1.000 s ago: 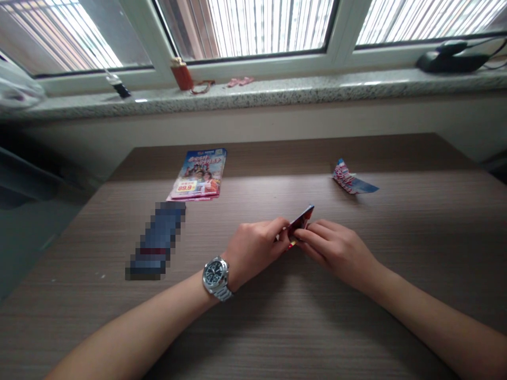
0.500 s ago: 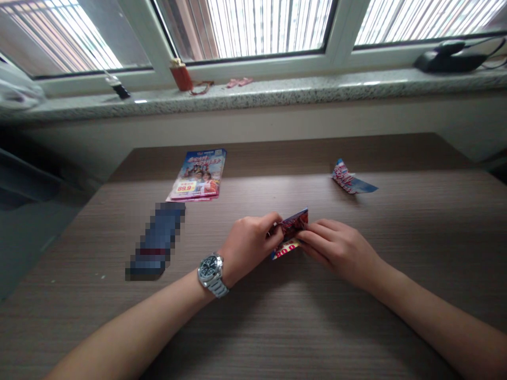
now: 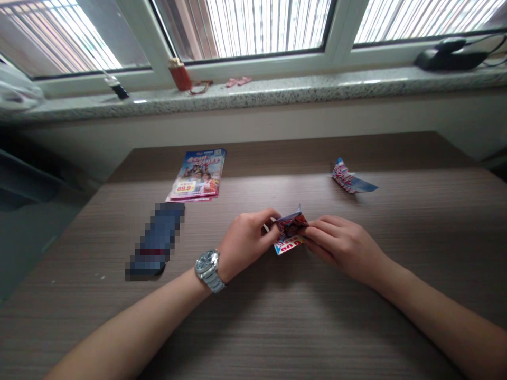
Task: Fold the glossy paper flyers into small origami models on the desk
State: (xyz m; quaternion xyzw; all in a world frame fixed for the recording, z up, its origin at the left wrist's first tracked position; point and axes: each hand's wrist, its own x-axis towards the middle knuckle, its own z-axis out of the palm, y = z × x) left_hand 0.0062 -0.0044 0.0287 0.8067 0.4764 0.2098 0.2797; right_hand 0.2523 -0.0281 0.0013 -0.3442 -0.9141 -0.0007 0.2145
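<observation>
Both hands meet at the middle of the wooden table (image 3: 277, 327). My left hand (image 3: 246, 243), with a steel watch on its wrist, pinches the left side of a small folded colourful leaflet (image 3: 291, 235). My right hand (image 3: 340, 244) pinches the right side of the same leaflet with its fingers pressed together. The leaflet is partly unfolded between them, a printed price showing on its lower flap. It rests low over the tabletop.
A flat stack of colourful leaflets (image 3: 198, 175) lies at the back left. A folded paper piece (image 3: 350, 179) sits at the back right. A blurred dark object (image 3: 156, 240) lies left of my hands. The stone windowsill (image 3: 253, 95) holds a red object (image 3: 179, 75) and small items.
The folded leaflet has opened between my fingers, and its price flap has come into view. My left hand drew slightly left; my right hand stayed in place.
</observation>
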